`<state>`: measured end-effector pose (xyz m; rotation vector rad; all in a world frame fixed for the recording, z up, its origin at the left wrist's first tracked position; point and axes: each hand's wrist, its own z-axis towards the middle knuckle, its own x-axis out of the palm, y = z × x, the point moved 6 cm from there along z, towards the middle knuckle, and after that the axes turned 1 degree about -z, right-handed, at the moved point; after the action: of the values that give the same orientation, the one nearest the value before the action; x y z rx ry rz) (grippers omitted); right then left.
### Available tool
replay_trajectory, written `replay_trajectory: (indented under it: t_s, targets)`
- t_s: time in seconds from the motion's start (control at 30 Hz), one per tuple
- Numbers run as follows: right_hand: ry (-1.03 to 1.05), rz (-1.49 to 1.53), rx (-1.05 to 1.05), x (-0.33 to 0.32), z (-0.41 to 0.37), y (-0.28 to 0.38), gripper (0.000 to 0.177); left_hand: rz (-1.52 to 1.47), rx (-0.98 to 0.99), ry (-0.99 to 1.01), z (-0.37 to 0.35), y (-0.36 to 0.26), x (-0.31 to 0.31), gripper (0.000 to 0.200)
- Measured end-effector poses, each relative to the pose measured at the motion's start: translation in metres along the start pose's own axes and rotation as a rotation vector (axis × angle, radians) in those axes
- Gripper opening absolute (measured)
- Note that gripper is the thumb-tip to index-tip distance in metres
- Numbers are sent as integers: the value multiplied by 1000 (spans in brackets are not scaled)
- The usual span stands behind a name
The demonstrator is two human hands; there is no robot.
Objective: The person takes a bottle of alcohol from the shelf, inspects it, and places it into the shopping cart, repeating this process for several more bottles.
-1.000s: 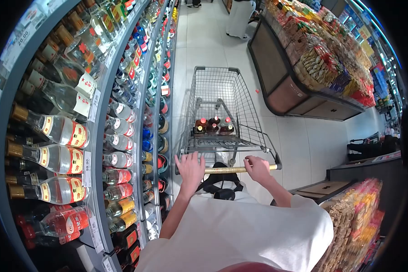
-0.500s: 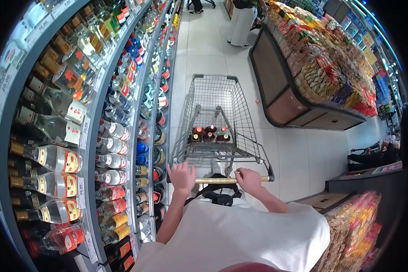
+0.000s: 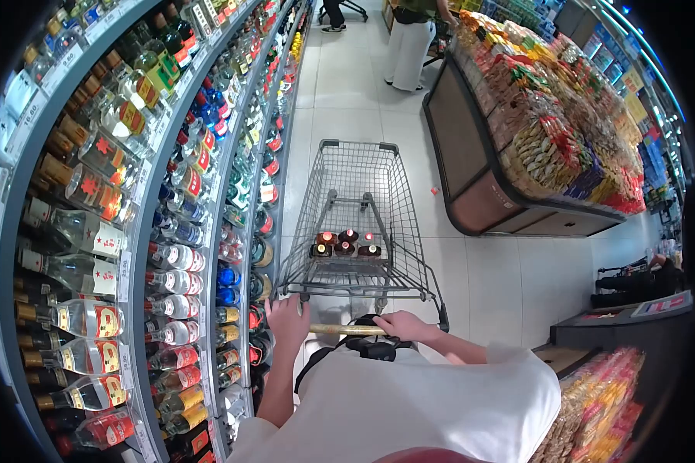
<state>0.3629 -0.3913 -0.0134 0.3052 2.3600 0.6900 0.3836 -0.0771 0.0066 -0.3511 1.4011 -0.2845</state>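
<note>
A grey wire shopping cart (image 3: 420,255) stands in front of me. Its yellowish handle (image 3: 346,329) crosses just ahead of my body. My right hand (image 3: 406,326) is wrapped around the right part of this handle. At the handle's left end is my left hand (image 3: 288,319), fingers pointing forward and slightly apart; whether its palm touches the bar is hidden. Several dark bottles with red or pale caps (image 3: 346,244) stand grouped inside the cart. A black bag or strap (image 3: 378,349) hangs at my waist, below the handle.
Shelves (image 3: 137,231) packed with liquor bottles run close along my left. On the right stands a display island (image 3: 471,166) heaped with packaged food. Another person in white trousers (image 3: 407,54) stands ahead beside it. More packages (image 3: 594,401) are near my right elbow.
The cart and both hands sit lower and slightly left in view. My left hand's fingers are less spread and raised. My right hand has shifted inward along the handle.
</note>
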Motion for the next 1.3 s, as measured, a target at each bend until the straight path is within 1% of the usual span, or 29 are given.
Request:
replay_trajectory:
  t_s: [0.07, 0.13, 0.23, 0.27, 0.3, 0.33, 0.37, 0.4, 0.43, 0.47, 0.5, 0.53, 0.57, 0.6, 0.63, 0.67, 0.7, 0.73, 0.8, 0.87, 0.9, 0.97, 1.03, 1.1, 1.23, 1.27, 1.3]
  targets:
    - [-24, -11, -17, -1, 7, -4, 58, -16, -20, 16, 4, 2, 2, 32]
    - [-47, -21, -26, 2, 5, -3, 58, -26, -48, 79, 3, 3, 1, 37]
    - [-97, -83, 8, 0, 1, -2, 55, -79, 8, 16, 6, 0, -8, 36]
    - [-151, -109, -22, -1, 1, -1, 53, -270, -9, 4, 17, 8, -15, 41]
    - [-204, -130, -51, -1, 1, 1, 52, -384, 0, -88, 36, 2, -52, 43]
    - [-198, -135, -35, 0, 1, 2, 51, -430, 121, -295, 50, -14, -107, 48]
    - [-226, -154, -50, -1, -1, 5, 50, -564, 66, -301, 65, -44, -186, 48]
    - [-250, -160, -65, -1, 0, 4, 49, -660, 57, -431, 67, -52, -242, 35]
    - [-267, -166, -71, 2, -1, 2, 49, -842, 258, -718, 59, -73, -304, 42]
    - [-273, -180, -69, 1, -3, 4, 48, -683, 236, -738, 49, -72, -306, 23]
    - [-280, -194, -67, -2, -3, 7, 47, -737, 485, -898, 40, -78, -360, 27]
    - [-290, -203, -80, 1, -6, 7, 47, -1162, 763, -914, 26, -87, -405, 39]
    - [-311, -209, -92, -1, -4, 7, 46, -1603, 926, -1270, 6, -114, -438, 53]
    - [-323, -207, -93, 0, -2, 6, 47, -1154, 1005, -1188, 4, -157, -468, 39]
    - [-344, -203, -88, 0, -2, 3, 47, -1180, 1130, -823, -11, -162, -487, 42]
    - [-344, -201, -79, -3, -4, 6, 48, -1227, 1130, -785, -7, -164, -481, 42]
    - [-344, -195, -78, -4, -7, 9, 49, -1267, 1133, -734, -26, -115, -491, 41]
    - [-359, -172, -53, -3, -5, 3, 49, -1295, 1146, -694, -16, -128, -491, 40]
    - [-351, -201, -110, 0, -2, 0, 44, -1341, 1180, -614, -3, -165, -475, 37]
    - [-359, -176, -84, 3, -1, -1, 44, -1371, 1206, -531, 17, -209, -464, 35]
    - [-354, -183, -73, 2, -1, -1, 44, -1385, 1219, -496, 26, -241, -454, 35]
    - [-338, -182, -56, -3, -7, 2, 44, -1429, 1216, -447, 31, -249, -446, 33]
    - [-327, -171, -42, -5, -10, 8, 49, -1456, 1203, -390, 38, -256, -438, 32]
    - [-307, -172, -45, -1, -10, 13, 49, -1468, 1185, -332, 51, -273, -428, 32]
    - [-311, -185, -41, -8, -12, 8, 48, -1522, 1198, -315, 71, -298, -409, 32]
    - [-303, -190, -30, -10, -12, 6, 47, -1517, 1196, -301, 75, -290, -410, 33]
    - [-290, -183, -30, -6, -9, 7, 47, -1499, 1189, -276, 77, -296, -409, 34]
